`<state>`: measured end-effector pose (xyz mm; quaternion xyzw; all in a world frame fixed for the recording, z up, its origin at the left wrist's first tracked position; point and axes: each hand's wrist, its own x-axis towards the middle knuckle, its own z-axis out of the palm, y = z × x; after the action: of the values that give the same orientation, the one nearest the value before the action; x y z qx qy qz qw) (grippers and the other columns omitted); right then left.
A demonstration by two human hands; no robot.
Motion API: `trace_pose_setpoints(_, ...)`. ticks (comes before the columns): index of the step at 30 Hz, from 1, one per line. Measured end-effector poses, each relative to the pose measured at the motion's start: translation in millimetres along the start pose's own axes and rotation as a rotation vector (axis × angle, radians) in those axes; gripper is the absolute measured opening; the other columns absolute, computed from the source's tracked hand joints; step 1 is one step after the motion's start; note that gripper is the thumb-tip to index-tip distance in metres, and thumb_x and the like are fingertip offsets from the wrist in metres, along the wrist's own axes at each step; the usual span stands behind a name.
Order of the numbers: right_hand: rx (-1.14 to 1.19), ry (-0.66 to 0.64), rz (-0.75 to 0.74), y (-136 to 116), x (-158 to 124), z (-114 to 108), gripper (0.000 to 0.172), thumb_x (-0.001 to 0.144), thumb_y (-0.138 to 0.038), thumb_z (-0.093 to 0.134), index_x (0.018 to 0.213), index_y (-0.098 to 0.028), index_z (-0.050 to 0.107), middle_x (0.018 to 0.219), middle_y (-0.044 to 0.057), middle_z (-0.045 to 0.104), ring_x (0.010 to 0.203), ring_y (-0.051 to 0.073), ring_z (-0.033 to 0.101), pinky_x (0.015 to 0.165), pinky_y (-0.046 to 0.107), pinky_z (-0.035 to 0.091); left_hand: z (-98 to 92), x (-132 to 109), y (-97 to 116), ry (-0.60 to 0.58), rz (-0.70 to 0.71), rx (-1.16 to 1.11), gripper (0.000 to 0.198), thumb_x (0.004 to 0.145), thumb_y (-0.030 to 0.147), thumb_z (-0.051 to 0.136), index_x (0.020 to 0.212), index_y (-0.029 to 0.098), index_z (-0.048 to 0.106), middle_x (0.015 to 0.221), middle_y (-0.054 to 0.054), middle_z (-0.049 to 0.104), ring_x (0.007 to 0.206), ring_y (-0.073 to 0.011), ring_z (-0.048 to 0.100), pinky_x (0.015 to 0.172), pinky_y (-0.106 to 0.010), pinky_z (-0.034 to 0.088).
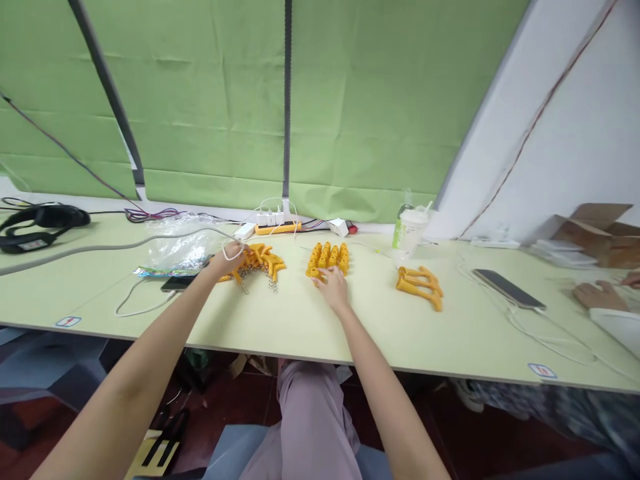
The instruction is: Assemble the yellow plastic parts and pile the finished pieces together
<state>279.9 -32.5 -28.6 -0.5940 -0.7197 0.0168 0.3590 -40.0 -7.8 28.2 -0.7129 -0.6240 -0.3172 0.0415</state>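
My left hand (229, 261) reaches into a heap of yellow plastic pieces (265, 257) with small metal chains (245, 288) hanging out at the front. Its fingertips are hidden among the pieces, so their grip does not show. A block of short yellow hollow pieces (327, 252) stands upright in close rows to the right. At the front left corner of these rows, my right hand (333, 287) has its thumb and fingers closed around one yellow hollow piece (315, 273). Farther right, several long yellow branching pieces (420, 283) lie together on the table.
A clear plastic bag (177, 243) and a phone (177, 283) lie left of the heap. Behind are a power strip (277, 228) and cables. A drink cup (411, 233), another phone (509, 288) and another person's hand (600, 295) are on the right. Headphones (43, 223) rest far left.
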Motion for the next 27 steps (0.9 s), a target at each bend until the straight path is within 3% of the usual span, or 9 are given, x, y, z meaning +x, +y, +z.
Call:
trace_pose_setpoints(2, -0.024, -0.042, 0.078, 2, -1, -1, 0.032, 0.087, -0.038, 0.054, 0.113, -0.022, 0.065, 0.1, 0.006, 0.065, 0.094, 0.019, 0.062, 0.079, 0.03, 0.046, 8.0, -5, 14, -0.05, 0.035, 0.069, 0.021, 0.081, 0.021, 0.047, 0.089, 0.019, 0.066, 0.086, -0.006, 0.062, 0.078, -0.0185, 0.058, 0.072, -0.026, 0.043)
trace_pose_setpoints(4, -0.034, -0.075, 0.132, 4, -1, -1, 0.031, 0.088, -0.034, 0.052, 0.115, -0.021, 0.061, 0.094, 0.004, 0.068, 0.089, 0.018, 0.064, 0.075, 0.029, 0.047, 18.1, -9, 31, -0.03, 0.016, 0.095, 0.026, 0.083, 0.02, 0.042, 0.094, 0.02, 0.065, 0.085, -0.007, 0.064, 0.078, -0.0195, 0.059, 0.072, -0.028, 0.042)
trace_pose_setpoints(9, 0.026, -0.024, 0.095, 6, -2, 6, 0.036, 0.083, -0.02, 0.056, 0.119, -0.021, 0.053, 0.087, 0.002, 0.07, 0.085, 0.02, 0.066, 0.075, 0.034, 0.048, 48.3, -14, 83, -0.054, -0.06, -0.121, 0.027, 0.082, 0.022, 0.041, 0.093, 0.021, 0.066, 0.076, -0.005, 0.066, 0.072, -0.0185, 0.059, 0.068, -0.027, 0.04)
trace_pose_setpoints(12, 0.106, 0.052, 0.103, 9, 0, 7, 0.035, 0.083, -0.017, 0.051, 0.117, -0.021, 0.052, 0.082, 0.002, 0.069, 0.071, 0.019, 0.066, 0.065, 0.034, 0.05, 68.2, -11, 110, -0.007, -0.224, -0.333, 0.028, 0.079, 0.022, 0.041, 0.09, 0.021, 0.067, 0.073, -0.004, 0.065, 0.071, -0.0179, 0.06, 0.065, -0.026, 0.04)
trace_pose_setpoints(15, 0.144, 0.174, 0.168, 24, 0, -9, 0.031, 0.084, -0.018, 0.041, 0.111, -0.023, 0.056, 0.083, 0.001, 0.068, 0.062, 0.015, 0.061, 0.059, 0.029, 0.048, 85.6, -5, 126, 0.118, -0.413, -0.529, 0.031, 0.078, 0.022, 0.038, 0.09, 0.019, 0.066, 0.07, -0.003, 0.063, 0.067, -0.0168, 0.059, 0.062, -0.026, 0.04)
trace_pose_setpoints(18, -0.081, 0.377, 0.189, 56, -8, -45, 0.035, 0.08, -0.012, 0.041, 0.107, -0.021, 0.061, 0.101, 0.007, 0.066, 0.083, 0.019, 0.06, 0.074, 0.032, 0.046, 96.5, 0, 130, 0.229, -0.449, -0.567, 0.031, 0.079, 0.023, 0.037, 0.089, 0.019, 0.066, 0.07, -0.003, 0.063, 0.067, -0.017, 0.058, 0.063, -0.026, 0.04)
trace_pose_setpoints(20, -0.337, 0.418, 0.203, 83, -18, -73, 0.043, 0.076, -0.007, 0.044, 0.113, -0.02, 0.062, 0.115, 0.013, 0.061, 0.103, 0.025, 0.055, 0.083, 0.038, 0.041, 100.0, 2, 125, 0.235, -0.411, -0.51, 0.03, 0.08, 0.024, 0.037, 0.089, 0.021, 0.065, 0.072, -0.004, 0.063, 0.07, -0.0182, 0.058, 0.064, -0.027, 0.039)
trace_pose_setpoints(23, -0.563, 0.232, 0.234, 120, -31, -102, 0.055, 0.078, -0.007, 0.045, 0.131, -0.023, 0.051, 0.119, 0.013, 0.061, 0.107, 0.028, 0.052, 0.088, 0.044, 0.036, 100.7, 5, 108, 0.167, -0.245, -0.396, 0.026, 0.081, 0.024, 0.039, 0.087, 0.022, 0.064, 0.078, -0.005, 0.065, 0.077, -0.02, 0.059, 0.067, -0.028, 0.038)
trace_pose_setpoints(27, -0.694, 0.098, 0.149, 149, -33, -118, 0.053, 0.085, -0.008, 0.038, 0.134, -0.023, 0.048, 0.119, 0.013, 0.061, 0.106, 0.028, 0.052, 0.089, 0.046, 0.037, 97.7, 8, 86, 0.101, -0.138, -0.35, 0.023, 0.081, 0.024, 0.041, 0.085, 0.021, 0.063, 0.074, -0.004, 0.064, 0.076, -0.0197, 0.059, 0.069, -0.028, 0.038)
